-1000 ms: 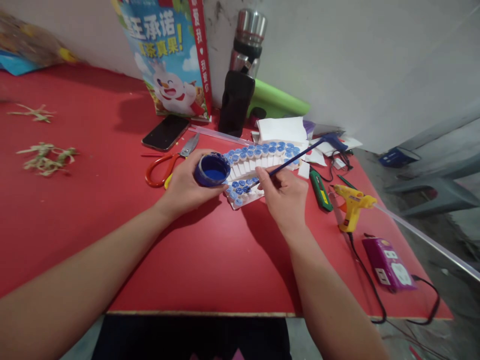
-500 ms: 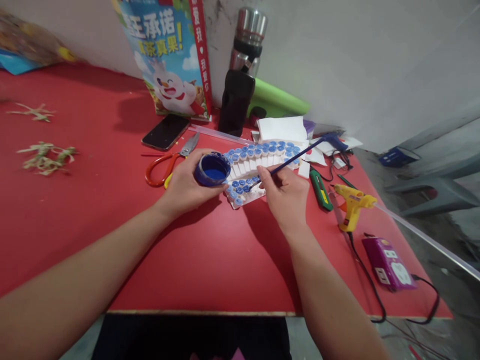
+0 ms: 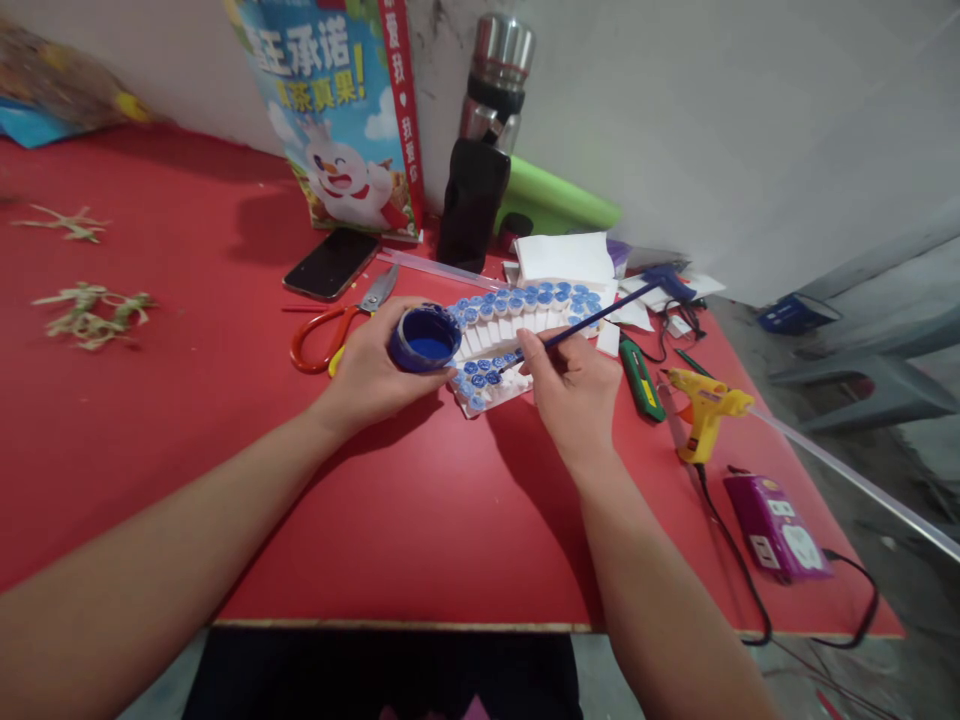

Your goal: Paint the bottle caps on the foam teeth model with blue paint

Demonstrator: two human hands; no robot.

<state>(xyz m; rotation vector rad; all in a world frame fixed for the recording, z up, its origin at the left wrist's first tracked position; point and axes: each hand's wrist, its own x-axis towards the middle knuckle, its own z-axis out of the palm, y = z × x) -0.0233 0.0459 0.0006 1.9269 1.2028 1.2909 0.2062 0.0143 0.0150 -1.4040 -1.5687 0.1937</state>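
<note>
My left hand [image 3: 373,365] is wrapped round a small open jar of blue paint [image 3: 425,340], tilted so its inside shows. Between the thumb and fingers of my right hand [image 3: 571,390] is a paintbrush [image 3: 592,318] with a dark blue handle. Its bristle tip meets the blue-topped pieces at the front of a white paper model [image 3: 491,402]. Rows of small round pieces with blue tops curve along this model's back, above a white stepped band. My right fingers hide part of its front right, where some pieces look white.
Scissors [image 3: 330,335] and a phone [image 3: 332,265] lie left of the model. To the right are a green utility knife [image 3: 641,382], a yellow glue gun [image 3: 705,405] and a purple power socket box [image 3: 778,525] with cords. Behind stand a printed bag [image 3: 345,130] and a steel bottle [image 3: 495,80].
The brush tip has shifted slightly up and right over the blue-topped pieces, my right hand moving a little with it. My left hand and the jar stay put.
</note>
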